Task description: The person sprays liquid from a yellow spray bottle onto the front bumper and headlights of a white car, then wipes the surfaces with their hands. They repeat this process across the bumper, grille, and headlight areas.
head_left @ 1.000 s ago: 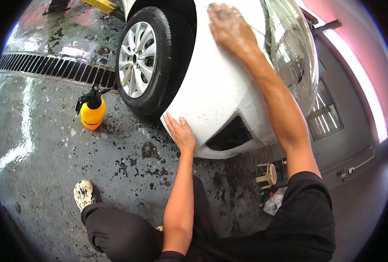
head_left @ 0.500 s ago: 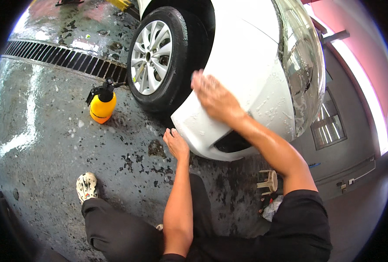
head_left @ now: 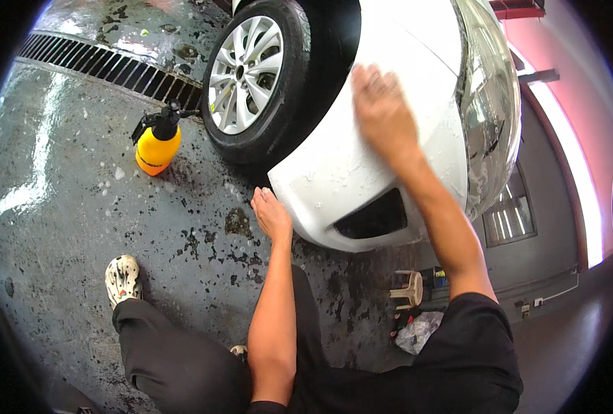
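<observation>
Yellow bottle point(head_left: 158, 146), contents unclear — white bumper point(head_left: 323, 181)

A second ago the right hand point(head_left: 388, 114) was far up the white panel point(head_left: 313, 186); half a second ago it had come down to the edge of the wheel arch point(head_left: 334, 58). Now it's partway back up — blurred, and well clear of the black recess point(head_left: 372, 217), which the right forearm point(head_left: 450, 224) partly hid and no longer does. The left hand point(head_left: 273, 215) has changed too: first spread flat on the panel's lower corner, it's now bunched beside that edge — whether touching, I can't tell.
</observation>
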### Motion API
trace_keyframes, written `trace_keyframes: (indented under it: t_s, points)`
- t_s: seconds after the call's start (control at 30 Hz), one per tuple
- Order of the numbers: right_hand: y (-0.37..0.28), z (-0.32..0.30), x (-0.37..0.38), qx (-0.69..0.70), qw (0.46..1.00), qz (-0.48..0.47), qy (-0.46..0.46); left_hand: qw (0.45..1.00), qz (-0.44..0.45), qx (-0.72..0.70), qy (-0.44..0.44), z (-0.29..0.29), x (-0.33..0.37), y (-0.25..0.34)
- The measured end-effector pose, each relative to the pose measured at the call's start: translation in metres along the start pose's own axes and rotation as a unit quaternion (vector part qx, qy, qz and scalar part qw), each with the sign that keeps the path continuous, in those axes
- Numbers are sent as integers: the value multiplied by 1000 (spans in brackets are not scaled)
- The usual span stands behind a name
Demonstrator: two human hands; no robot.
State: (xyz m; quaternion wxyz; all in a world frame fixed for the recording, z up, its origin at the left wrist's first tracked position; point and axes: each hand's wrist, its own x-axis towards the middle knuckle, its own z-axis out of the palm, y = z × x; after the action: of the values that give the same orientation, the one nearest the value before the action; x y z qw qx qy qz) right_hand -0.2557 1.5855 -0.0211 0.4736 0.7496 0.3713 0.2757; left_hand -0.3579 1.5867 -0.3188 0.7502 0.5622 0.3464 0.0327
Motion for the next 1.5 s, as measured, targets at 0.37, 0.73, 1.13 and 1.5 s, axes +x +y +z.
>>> trace_keyframes:
  t_s: [0.37, 0.73, 1.13, 1.5]
  points:
    - [-124, 56, -58, 55, 996, -44, -63, 999, -18, 9, 37, -8, 7, -15]
    - [-190, 56, -79, -65, 983, -114, -128, 996, -49, 39, 65, -37, 12, -52]
    - [-255, 91, -126, 98, 925, -310, -199, 988, -93, 102, 67, -64, 8, -93]
    - [-205, 61, -140, 157, 947, -250, -124, 991, -111, 71, 32, -54, 8, -110]
